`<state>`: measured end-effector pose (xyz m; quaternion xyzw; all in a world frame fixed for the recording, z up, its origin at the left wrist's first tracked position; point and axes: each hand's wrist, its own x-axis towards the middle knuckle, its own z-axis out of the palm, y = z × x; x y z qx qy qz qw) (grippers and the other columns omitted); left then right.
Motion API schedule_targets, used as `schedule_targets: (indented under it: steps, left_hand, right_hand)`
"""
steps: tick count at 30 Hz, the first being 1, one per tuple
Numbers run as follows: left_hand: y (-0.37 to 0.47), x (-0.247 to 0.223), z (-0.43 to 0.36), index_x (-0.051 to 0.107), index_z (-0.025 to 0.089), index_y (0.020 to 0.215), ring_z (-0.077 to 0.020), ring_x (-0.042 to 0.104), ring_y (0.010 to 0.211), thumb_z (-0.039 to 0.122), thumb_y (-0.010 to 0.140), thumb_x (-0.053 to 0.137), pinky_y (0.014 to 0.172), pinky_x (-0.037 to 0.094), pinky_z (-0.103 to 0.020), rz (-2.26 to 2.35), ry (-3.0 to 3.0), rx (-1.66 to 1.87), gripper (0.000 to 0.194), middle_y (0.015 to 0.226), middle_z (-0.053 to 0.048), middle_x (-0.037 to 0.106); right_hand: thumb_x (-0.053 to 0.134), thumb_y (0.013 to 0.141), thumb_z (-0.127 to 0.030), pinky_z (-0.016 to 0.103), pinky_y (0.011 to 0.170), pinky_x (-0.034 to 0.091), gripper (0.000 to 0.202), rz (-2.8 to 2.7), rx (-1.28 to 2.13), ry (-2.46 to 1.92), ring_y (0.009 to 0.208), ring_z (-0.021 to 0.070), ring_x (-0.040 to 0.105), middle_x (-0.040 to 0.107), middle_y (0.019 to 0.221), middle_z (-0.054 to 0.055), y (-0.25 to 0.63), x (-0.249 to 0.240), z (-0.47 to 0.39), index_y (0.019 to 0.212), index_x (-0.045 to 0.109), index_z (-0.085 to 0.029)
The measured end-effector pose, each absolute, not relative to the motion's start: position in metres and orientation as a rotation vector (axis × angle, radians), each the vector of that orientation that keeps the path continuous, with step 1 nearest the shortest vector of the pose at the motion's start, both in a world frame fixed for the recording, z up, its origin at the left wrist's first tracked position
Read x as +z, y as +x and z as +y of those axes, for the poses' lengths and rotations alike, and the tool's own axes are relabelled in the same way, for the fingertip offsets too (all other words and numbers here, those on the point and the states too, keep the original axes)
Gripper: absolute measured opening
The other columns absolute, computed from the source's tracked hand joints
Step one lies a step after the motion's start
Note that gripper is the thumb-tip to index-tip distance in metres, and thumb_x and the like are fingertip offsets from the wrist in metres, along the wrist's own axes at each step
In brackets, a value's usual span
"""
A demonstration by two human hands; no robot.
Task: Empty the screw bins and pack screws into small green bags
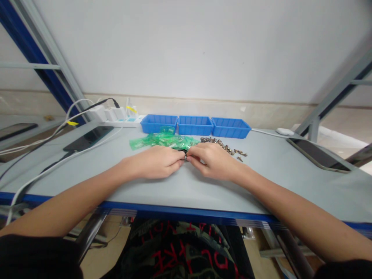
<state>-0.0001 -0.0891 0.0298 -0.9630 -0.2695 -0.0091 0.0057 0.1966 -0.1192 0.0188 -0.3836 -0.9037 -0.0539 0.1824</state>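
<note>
As a small dark part (pixel 185 155) sits at mid-bench, the left hand (pixel 161 161) and right hand (pixel 216 161) meet around it, each grip closed on it at the fingertips. It appears to be a close handling step, calling for a light, steady pinch; finer detail is hidden. Just beyond lie green plastic bags (pixel 162 140) and, to the right, loose metal pieces (pixel 226 147). Three blue bins (pixel 195 130) stand behind them on the pale grey bench (pixel 174 192). Phones lie towards both sides, a power strip (pixel 134 123) is at left, and a plain white wall (pixel 203 58) rises behind.
</note>
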Motion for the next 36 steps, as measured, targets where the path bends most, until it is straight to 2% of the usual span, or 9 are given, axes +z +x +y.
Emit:
schedule_targets:
  steps: [4,8,13,20,22,25,28,32,36]
  left_hand:
    - [0.003,0.025,-0.091,0.051,0.018,0.109,-0.0194,0.057,0.088,0.037,0.094,0.031,0.074,0.041,-0.029,-0.842,-3.071,-0.109,0.031,0.103,-0.007,0.059]
    - [0.001,0.021,-0.091,0.037,0.018,0.131,-0.0218,0.05,0.107,0.041,0.093,0.033,0.09,0.037,-0.031,-0.82,-3.082,-0.091,0.044,0.12,-0.009,0.05]
    - [-0.002,0.021,-0.085,0.045,0.019,0.126,-0.0201,0.049,0.105,0.037,0.095,0.032,0.092,0.036,-0.031,-0.744,-3.1,-0.09,0.038,0.116,-0.007,0.053]
    - [0.001,0.019,-0.073,0.047,0.017,0.123,-0.0245,0.038,0.113,0.036,0.091,0.039,0.098,0.03,-0.04,-0.819,-2.817,-0.587,0.038,0.123,-0.01,0.048]
    - [-0.003,0.02,-0.071,0.046,0.02,0.125,-0.0264,0.037,0.116,0.039,0.091,0.039,0.097,0.031,-0.043,-0.905,-2.772,-0.522,0.04,0.126,-0.009,0.047]
    - [-0.017,0.026,-0.067,0.044,0.026,0.129,-0.0295,0.035,0.122,0.04,0.09,0.039,0.098,0.031,-0.047,-0.981,-2.837,-0.11,0.042,0.132,-0.007,0.045]
    - [-0.032,0.033,-0.063,0.034,0.027,0.136,-0.028,0.027,0.131,0.031,0.089,0.039,0.104,0.025,-0.045,-0.966,-2.887,0.186,0.048,0.143,-0.006,0.035]
    - [-0.037,0.035,-0.058,0.034,0.024,0.136,-0.0237,0.026,0.132,0.021,0.088,0.037,0.107,0.024,-0.04,-0.969,-2.881,0.189,0.048,0.143,-0.006,0.034]
    - [-0.03,0.028,-0.052,0.035,0.026,0.135,-0.0227,0.029,0.13,0.024,0.09,0.038,0.106,0.026,-0.04,-0.945,-2.905,0.124,0.045,0.14,-0.006,0.037]
  right_hand:
    - [0.04,0.088,-0.024,0.025,0.06,0.028,0.022,-2.465,-0.158,-1.171,0.063,0.0132,0.047,0.057,0.068,0.003,0.208,0.025,-0.109,0.075,0.055,-0.016]
    - [0.041,0.086,-0.025,0.025,0.06,0.031,0.021,-2.189,-0.219,-1.412,0.063,0.015,0.052,0.062,0.072,0.005,0.236,0.033,-0.089,0.081,0.059,-0.016]
    - [0.047,0.081,-0.026,0.028,0.059,0.033,0.019,-1.851,-0.357,-1.687,0.064,0.0183,0.053,0.062,0.07,0.006,0.28,0.036,-0.065,0.085,0.063,-0.016]
    - [0.051,0.076,-0.026,0.028,0.055,0.032,0.018,-1.638,-0.457,-1.77,0.061,0.019,0.054,0.064,0.069,0.006,0.309,0.034,-0.052,0.081,0.066,-0.017]
    - [0.052,0.075,-0.027,0.028,0.054,0.032,0.018,-1.635,-0.47,-1.771,0.059,0.0187,0.054,0.064,0.068,0.006,0.31,0.033,-0.051,0.081,0.067,-0.018]
    - [0.052,0.076,-0.029,0.028,0.053,0.031,0.02,-1.671,-0.482,-1.774,0.059,0.0189,0.054,0.064,0.068,0.006,0.308,0.031,-0.05,0.082,0.068,-0.018]
    - [0.051,0.077,-0.027,0.028,0.054,0.033,0.021,-1.755,-0.451,-1.759,0.059,0.0188,0.055,0.065,0.068,0.006,0.302,0.026,-0.049,0.084,0.069,-0.017]
    - [0.05,0.078,-0.025,0.027,0.058,0.036,0.023,-1.839,-0.42,-1.708,0.063,0.0192,0.058,0.065,0.069,0.005,0.294,0.02,-0.048,0.087,0.07,-0.017]
    - [0.05,0.08,-0.027,0.028,0.059,0.037,0.024,-1.855,-0.434,-1.672,0.064,0.0194,0.059,0.067,0.071,0.005,0.29,0.015,-0.046,0.09,0.07,-0.018]
